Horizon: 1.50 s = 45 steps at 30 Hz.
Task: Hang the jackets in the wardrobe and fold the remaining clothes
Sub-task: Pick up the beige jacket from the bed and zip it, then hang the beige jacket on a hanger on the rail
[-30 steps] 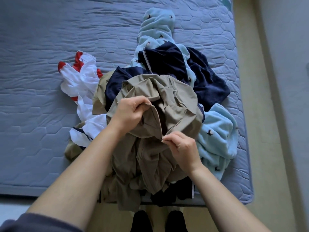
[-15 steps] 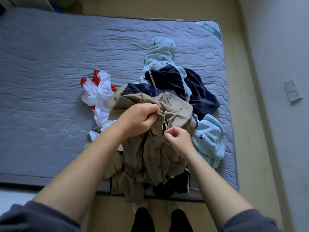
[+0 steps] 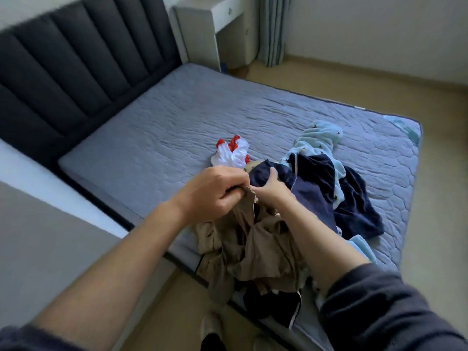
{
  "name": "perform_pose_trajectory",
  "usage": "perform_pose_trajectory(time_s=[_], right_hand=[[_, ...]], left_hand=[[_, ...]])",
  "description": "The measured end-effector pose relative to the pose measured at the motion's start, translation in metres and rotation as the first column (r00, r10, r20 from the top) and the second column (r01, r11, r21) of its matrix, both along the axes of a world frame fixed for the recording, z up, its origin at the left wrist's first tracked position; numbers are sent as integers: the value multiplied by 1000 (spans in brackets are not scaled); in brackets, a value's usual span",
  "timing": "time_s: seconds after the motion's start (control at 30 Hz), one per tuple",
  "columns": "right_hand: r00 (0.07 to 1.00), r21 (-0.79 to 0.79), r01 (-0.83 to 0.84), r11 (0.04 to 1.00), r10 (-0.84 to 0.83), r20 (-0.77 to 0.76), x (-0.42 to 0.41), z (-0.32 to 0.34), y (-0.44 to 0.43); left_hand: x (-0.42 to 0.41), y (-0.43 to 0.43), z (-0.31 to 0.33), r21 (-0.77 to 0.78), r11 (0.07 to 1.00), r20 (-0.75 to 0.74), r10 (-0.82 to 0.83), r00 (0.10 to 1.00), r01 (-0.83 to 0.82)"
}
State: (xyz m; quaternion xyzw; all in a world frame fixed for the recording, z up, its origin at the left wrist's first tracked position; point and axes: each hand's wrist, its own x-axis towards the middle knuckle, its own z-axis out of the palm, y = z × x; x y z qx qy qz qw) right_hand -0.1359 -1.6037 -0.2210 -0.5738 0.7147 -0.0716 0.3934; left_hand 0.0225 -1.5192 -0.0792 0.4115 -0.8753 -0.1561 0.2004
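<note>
A khaki jacket (image 3: 255, 247) hangs bunched below my hands, over the near edge of the bed. My left hand (image 3: 215, 191) grips its top edge with curled fingers. My right hand (image 3: 272, 190) pinches the same edge right beside it. Behind them on the mattress (image 3: 157, 138) lies the clothes pile: a navy garment (image 3: 314, 183), a light blue patterned fleece (image 3: 321, 138) and a white and red piece (image 3: 231, 153). A black garment with white piping (image 3: 276, 305) droops over the bed edge under the jacket.
A dark padded headboard (image 3: 76, 59) stands at the left. A pale cabinet (image 3: 202, 31) and a curtain (image 3: 272, 29) are at the far end of the room. Tan floor (image 3: 379, 82) runs round the bed. My feet (image 3: 215, 338) stand at the bed's near edge.
Both hands have come together on the jacket's top edge and lifted it clear of the pile. The view has swung up and left, showing the headboard and room.
</note>
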Motion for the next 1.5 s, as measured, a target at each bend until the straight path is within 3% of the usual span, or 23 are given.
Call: perform_pose_trajectory(time_s=[0.07, 0.1, 0.17, 0.2, 0.27, 0.33, 0.37, 0.47, 0.57, 0.67, 0.8, 0.93, 1.03, 1.13, 1.2, 1.27, 1.33, 1.37, 1.43, 1.5], right_hand=[[969, 119, -241, 963, 246, -35, 21, 15, 12], [969, 143, -248, 958, 248, 19, 30, 22, 21], [954, 210, -163, 964, 100, 281, 47, 34, 36], [900, 272, -130, 953, -1, 435, 55, 44, 43], [674, 432, -90, 897, -265, 690, 71, 69, 59], [413, 565, -72, 822, -491, 767, 87, 97, 83], [343, 593, -85, 801, -535, 772, 93, 112, 96], [222, 600, -235, 765, -559, 799, 117, 158, 152], [121, 599, -417, 684, -611, 782, 137, 196, 218], [143, 618, -535, 576, -660, 738, 154, 216, 286], [224, 584, -615, 530, -592, 774, 171, 230, 394], [288, 583, -709, 396, -592, 753, 183, 238, 506], [373, 586, -750, 306, -536, 757, 198, 237, 593], [380, 520, -809, 274, -432, 818, 212, 235, 658], [368, 421, -855, 301, -218, 904, 222, 232, 705], [344, 322, -896, 305, 20, 939, 235, 225, 748], [235, 149, -954, 261, 342, 910, 252, 216, 785], [122, 33, -985, 167, 558, 821, 261, 210, 803], [-231, -106, -973, -206, 854, 466, 281, 197, 839], [-524, -59, -852, -521, 841, 135, 303, 181, 880]], left_hand=[[16, 24, 19, -26, 997, 17, 78, 997, -77], [25, 38, 27, -32, 992, 20, 120, 993, -120], [48, 67, 41, -35, 972, 9, 231, 973, -230], [59, 84, 46, -34, 956, -3, 291, 957, -291], [80, 121, 53, -18, 911, -33, 412, 911, -413], [99, 162, 57, 3, 855, -69, 518, 853, -519], [105, 182, 58, 15, 826, -90, 563, 822, -564], [123, 257, 62, 25, 711, -176, 695, 697, -702], [130, 338, 64, 53, 554, -313, 799, 513, -831], [125, 421, 68, 119, 427, -333, 868, 369, -896], [110, 539, 62, 212, 274, -268, 939, 214, -938], [85, 669, 57, 259, 112, -166, 984, 70, -959], [65, 765, 52, 188, -2, 67, 998, 11, -982], [52, 832, 49, 71, -98, 410, 910, -60, -993], [41, 876, 52, -92, -128, 458, 875, -156, -987], [34, 915, 57, -280, -191, 369, 883, -290, -941], [27, 949, 62, -401, -272, 293, 866, -404, -875], [24, 963, 64, -432, -300, 289, 847, -446, -850], [22, 993, 63, -485, -352, 298, 794, -530, -801], [23, 1023, 63, -525, -422, 304, 718, -626, -739]])
